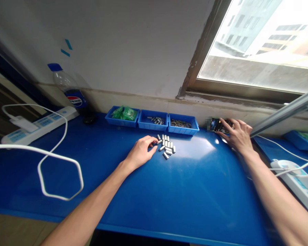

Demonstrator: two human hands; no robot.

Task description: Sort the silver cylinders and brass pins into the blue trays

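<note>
Your L hand (141, 151) sat curled narrow, metal pins (166, 147) at its 3 o'clock; grip unclear. Pins looked light, stiff, slippery: pinch mid-length. R hand (237, 135) lay spread on phone (219, 125).

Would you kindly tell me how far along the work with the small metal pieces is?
Done: a cluster of metal pieces lies on the blue table. In hand: the left hand touches the cluster's edge; the right hand rests on a phone. Left: more pieces sit in the middle tray and right tray.
</note>
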